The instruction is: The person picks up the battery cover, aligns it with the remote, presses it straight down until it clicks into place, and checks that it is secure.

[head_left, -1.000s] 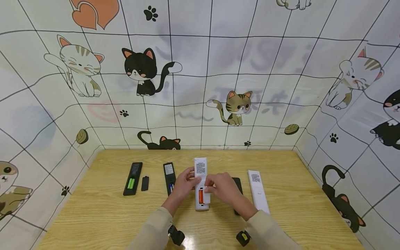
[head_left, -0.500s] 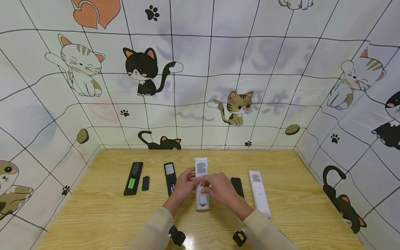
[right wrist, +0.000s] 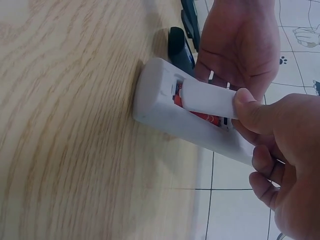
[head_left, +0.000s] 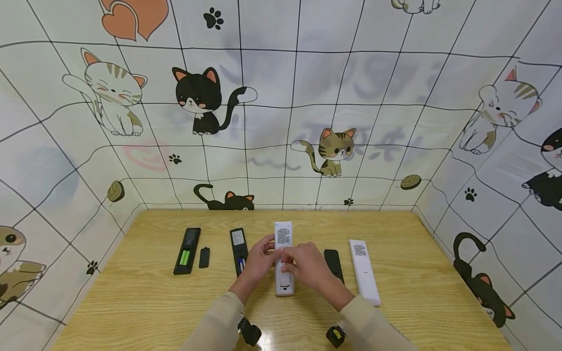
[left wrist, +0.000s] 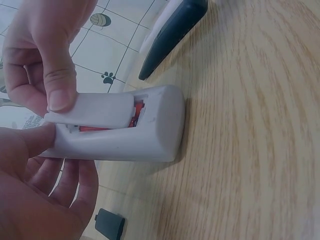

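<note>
A white remote control lies back side up in the middle of the table, a printed label at its far end. My left hand grips it by its left side, thumb on the back. Between the thumb and fingers of my right hand is the white battery cover, pinched at its far end. In both wrist views the cover sits over the battery compartment, slightly tilted and not flush. Red batteries show through the gap beside it. The cover's pinched end is partly hidden by the right thumb.
Left of the hands lie a black remote with green batteries exposed, a small black cover and another opened black remote. To the right are a dark remote, partly behind the right hand, and a second white remote.
My right hand has shifted left, bringing the cover from the remote's right side to over the compartment, hiding most of the orange-red battery. My left hand keeps its grip.
</note>
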Tool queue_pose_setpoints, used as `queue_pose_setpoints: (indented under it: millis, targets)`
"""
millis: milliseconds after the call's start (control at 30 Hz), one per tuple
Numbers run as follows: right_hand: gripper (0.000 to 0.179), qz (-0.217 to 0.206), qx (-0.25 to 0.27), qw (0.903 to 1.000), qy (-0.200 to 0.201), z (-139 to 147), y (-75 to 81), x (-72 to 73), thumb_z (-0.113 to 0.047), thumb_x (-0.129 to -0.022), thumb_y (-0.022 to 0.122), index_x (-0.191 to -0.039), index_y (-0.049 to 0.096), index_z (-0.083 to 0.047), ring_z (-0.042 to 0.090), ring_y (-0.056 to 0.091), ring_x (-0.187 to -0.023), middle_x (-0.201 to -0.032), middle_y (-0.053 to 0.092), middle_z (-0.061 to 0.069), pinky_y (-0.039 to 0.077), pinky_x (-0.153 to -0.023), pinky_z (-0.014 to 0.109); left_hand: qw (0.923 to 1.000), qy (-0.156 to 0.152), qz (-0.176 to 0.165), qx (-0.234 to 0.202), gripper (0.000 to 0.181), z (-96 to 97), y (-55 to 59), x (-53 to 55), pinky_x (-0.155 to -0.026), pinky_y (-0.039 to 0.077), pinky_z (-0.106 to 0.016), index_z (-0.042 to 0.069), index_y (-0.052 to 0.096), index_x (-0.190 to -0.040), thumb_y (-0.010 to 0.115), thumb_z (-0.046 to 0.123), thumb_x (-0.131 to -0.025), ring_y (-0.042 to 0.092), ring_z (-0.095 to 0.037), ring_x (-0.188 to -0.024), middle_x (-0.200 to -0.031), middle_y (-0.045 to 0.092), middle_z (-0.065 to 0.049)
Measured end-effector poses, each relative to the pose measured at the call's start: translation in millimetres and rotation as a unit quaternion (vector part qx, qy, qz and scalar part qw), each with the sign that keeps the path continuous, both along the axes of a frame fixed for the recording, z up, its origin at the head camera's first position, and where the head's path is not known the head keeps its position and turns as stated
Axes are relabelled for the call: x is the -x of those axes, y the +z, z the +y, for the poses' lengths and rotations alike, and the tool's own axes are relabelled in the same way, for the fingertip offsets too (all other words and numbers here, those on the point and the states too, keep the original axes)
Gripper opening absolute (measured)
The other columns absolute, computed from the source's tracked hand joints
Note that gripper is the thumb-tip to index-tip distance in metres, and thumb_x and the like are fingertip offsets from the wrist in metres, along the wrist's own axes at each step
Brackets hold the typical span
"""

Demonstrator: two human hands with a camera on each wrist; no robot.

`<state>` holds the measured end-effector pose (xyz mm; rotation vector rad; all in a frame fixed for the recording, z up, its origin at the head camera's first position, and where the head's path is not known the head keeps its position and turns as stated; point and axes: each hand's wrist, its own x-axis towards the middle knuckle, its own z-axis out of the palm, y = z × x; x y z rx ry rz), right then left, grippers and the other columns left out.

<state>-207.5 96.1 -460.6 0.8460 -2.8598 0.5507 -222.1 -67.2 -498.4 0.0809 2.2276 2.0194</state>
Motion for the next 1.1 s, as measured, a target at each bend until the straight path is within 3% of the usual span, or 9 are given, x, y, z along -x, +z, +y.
queue_pose_setpoints:
  millis: [300, 767, 1100]
  targets:
    - [0.014, 0.062, -0.007, 0.998, 0.012, 0, -4.9, -2.1, -0.034, -0.079, 0.078, -0.082, 0.068, -0.024, 0.002, 0.054, -0.069, -0.075, 0.068, -0.015, 0.044, -0.078, 0.034, 1.0, 0.007, -0.007, -0.001, 0.049, 0.8, 0.9, -0.5, -0.078, 0.058, -0.037, 0.009, 0.046, -0.143, 0.06, 0.012, -0.096, 0.068, -0.024, -0.103, -0.127, 0.063, -0.02]
    - [0.015, 0.106, -0.016, 0.9941, 0.015, 0, -13.4, -3.9, -0.035, -0.077, 0.079, -0.078, 0.067, -0.026, 0.003, 0.051, -0.067, -0.073, 0.068, -0.016, 0.044, -0.079, 0.034, 0.9998, 0.015, -0.014, 0.006, 0.046, 1.8, 2.6, -2.6, -0.08, 0.057, -0.034, 0.012, 0.05, -0.141, 0.062, 0.013, -0.096, 0.067, -0.022, -0.104, -0.125, 0.064, -0.017]
    - [0.017, 0.115, -0.022, 0.993, 0.016, 4, -14.8, -5.3, -0.036, -0.076, 0.079, -0.076, 0.064, -0.027, 0.006, 0.047, -0.068, -0.071, 0.064, -0.016, 0.043, -0.083, 0.036, 0.9997, 0.02, -0.001, 0.012, 0.047, 4.0, 3.2, -2.5, -0.077, 0.057, -0.032, 0.009, 0.05, -0.14, 0.063, 0.014, -0.095, 0.067, -0.022, -0.103, -0.124, 0.065, -0.017]
